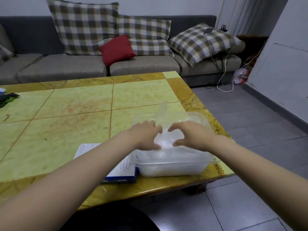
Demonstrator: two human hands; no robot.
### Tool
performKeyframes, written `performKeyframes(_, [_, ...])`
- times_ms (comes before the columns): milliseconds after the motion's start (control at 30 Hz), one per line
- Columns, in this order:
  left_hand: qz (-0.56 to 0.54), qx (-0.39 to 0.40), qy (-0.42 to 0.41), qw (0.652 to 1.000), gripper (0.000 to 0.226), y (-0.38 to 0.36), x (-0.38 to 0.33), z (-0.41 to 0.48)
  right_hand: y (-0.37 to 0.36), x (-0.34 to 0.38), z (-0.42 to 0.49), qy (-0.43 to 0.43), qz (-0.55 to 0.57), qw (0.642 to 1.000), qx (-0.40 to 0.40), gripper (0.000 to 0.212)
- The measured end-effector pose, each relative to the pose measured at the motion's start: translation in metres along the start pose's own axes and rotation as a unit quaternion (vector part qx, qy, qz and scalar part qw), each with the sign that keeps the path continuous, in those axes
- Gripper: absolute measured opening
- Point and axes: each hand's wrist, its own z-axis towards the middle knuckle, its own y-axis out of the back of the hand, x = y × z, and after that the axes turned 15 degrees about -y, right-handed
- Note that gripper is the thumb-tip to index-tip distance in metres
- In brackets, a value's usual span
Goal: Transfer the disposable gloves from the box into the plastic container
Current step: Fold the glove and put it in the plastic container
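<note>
Left hand (146, 135) and right hand (192, 135) — fingers curled round gloves (164, 141) over container (173, 170) — yellow-green tiled table (75, 100), grey sofa (58, 69) behind

The left arm hides much of the box (123, 171). The gloves (166, 140) are a blurry white heap. The left grip (146, 135) and right grip (193, 135) are blurry too, so their hold is unclear. The left edge cuts off a dark green thing (6, 99) on the counter (75, 105).
</note>
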Motion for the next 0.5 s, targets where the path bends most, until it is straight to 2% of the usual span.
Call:
performKeyframes(67, [0.046, 0.109, 0.017, 0.993, 0.076, -0.015, -0.003, 0.012, -0.012, -0.006, 0.007, -0.034, -0.065, 0.995, 0.073, 0.06])
performKeyframes(133, [0.051, 0.154, 0.034, 0.986, 0.083, -0.024, -0.005, 0.022, -0.02, -0.012, 0.012, -0.055, -0.097, 0.986, 0.124, 0.07])
performKeyframes(367, [0.015, 0.208, 0.046, 0.977, 0.076, -0.04, -0.001, 0.039, -0.038, -0.024, 0.032, -0.064, -0.151, 0.963, 0.213, 0.078])
performKeyframes(500, [0.025, 0.214, 0.045, 0.976, 0.08, -0.045, 0.001, 0.043, -0.043, -0.023, 0.034, -0.059, -0.164, 0.959, 0.223, 0.075])
